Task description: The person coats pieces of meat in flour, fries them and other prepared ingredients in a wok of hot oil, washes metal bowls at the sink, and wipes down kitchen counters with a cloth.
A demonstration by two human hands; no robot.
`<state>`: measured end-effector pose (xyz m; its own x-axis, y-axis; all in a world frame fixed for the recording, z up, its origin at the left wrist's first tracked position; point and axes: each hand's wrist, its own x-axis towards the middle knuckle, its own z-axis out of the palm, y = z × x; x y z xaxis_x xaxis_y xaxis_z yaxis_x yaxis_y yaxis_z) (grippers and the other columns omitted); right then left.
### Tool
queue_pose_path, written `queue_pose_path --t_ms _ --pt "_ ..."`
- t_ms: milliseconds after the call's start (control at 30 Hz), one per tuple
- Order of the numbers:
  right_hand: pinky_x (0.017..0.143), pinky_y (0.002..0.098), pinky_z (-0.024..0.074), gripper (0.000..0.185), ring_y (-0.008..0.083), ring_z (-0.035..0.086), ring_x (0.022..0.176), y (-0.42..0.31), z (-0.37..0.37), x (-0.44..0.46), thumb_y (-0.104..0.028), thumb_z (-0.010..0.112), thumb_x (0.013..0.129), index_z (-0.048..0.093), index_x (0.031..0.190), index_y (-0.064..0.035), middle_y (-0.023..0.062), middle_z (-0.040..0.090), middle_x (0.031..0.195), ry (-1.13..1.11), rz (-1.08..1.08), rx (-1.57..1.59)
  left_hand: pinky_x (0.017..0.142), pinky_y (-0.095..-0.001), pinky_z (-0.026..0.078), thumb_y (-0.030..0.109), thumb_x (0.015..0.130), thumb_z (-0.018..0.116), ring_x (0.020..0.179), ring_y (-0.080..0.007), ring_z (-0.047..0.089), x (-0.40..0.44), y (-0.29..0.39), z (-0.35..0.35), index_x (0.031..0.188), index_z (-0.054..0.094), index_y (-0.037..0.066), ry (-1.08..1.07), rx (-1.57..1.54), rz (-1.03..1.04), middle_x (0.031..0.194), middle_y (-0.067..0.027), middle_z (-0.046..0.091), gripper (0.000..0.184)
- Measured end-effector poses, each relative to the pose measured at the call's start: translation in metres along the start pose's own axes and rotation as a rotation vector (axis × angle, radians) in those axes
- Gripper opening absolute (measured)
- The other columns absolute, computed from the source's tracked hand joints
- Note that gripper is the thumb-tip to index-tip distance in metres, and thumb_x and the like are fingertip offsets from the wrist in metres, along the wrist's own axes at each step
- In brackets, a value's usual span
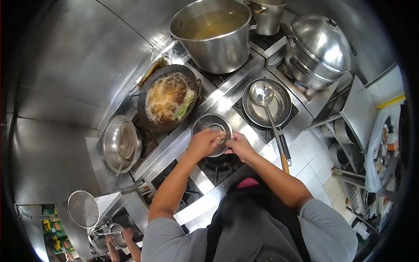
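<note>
The bubbling wok (157,126) stood near the bowl (200,125); its hot splash could burn. The right hand's (240,147) grip I could not tell; the left hand (203,142) pinched a small brownish piece (221,138) over the bowl, which a slippery pinch could drop.

TEXT: none legible | green packages (54,226): print too small to read
</note>
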<state>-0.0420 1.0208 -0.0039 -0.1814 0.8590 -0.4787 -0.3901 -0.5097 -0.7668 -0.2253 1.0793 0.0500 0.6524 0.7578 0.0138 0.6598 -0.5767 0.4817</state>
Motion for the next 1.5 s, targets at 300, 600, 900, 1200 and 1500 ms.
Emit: queue_pose_path --t_ms 300,600,900,1200,1500 --pt "0.066 0.0304 0.0608 0.008 0.0114 0.06 0.074 -0.008 0.005 0.006 -0.005 0.064 0.083 0.059 0.089 -0.0035 0.0008 0.055 0.083 0.036 -0.036 0.041 0.068 -0.0396 0.053 0.016 0.076 0.075 0.076 -0.0296 0.066 0.007 -0.02 -0.015 0.103 0.07 0.012 -0.137 -0.017 -0.005 0.085 -0.0107 0.064 0.028" --pt "0.061 0.0311 0.0606 0.02 0.0104 0.057 0.07 0.008 -0.009 0.013 -0.005 0.066 0.083 0.048 0.075 -0.0087 -0.0003 0.05 0.077 0.063 -0.006 -0.009 0.076 -0.0474 0.054 0.016 0.073 0.073 0.085 -0.0395 0.067 0.007 -0.01 0.022 0.103 0.059 0.006 -0.245 0.019 -0.196 0.088 -0.0186 0.069 0.035" --pt "0.067 0.032 0.0613 0.012 0.0128 0.063 0.075 0.001 -0.002 0.019 -0.001 0.062 0.082 0.059 0.092 -0.0034 0.0039 0.061 0.086 0.055 -0.007 0.055 0.07 -0.0411 0.053 0.013 0.072 0.073 0.076 -0.0327 0.068 0.012 -0.015 0.002 0.096 0.061 0.005 -0.19 -0.052 -0.288 0.081 -0.0156 0.068 0.028" --pt "0.075 0.0338 0.0603 0.032 0.0157 0.067 0.092 -0.011 -0.004 0.014 -0.003 0.058 0.086 0.063 0.117 -0.003 0.0057 0.067 0.102 0.02 0.019 0.082 0.065 -0.0358 0.051 0.018 0.08 0.072 0.065 -0.0258 0.064 0.063 -0.142 -0.086 0.084 0.065 0.006 0.357 -0.014 -0.476 0.072 -0.0126 0.065 0.015" --pt "0.07 0.0312 0.0595 0.024 0.0135 0.065 0.083 -0.012 -0.018 0.014 -0.008 0.064 0.085 0.064 0.108 -0.0008 0.0036 0.064 0.093 0.091 -0.003 0.08 0.073 -0.0363 0.054 0.015 0.083 0.061 0.077 -0.0318 0.069 0.085 -0.098 -0.091 0.093 0.073 0.009 0.278 -0.085 -0.433 0.083 -0.0143 0.072 0.017"
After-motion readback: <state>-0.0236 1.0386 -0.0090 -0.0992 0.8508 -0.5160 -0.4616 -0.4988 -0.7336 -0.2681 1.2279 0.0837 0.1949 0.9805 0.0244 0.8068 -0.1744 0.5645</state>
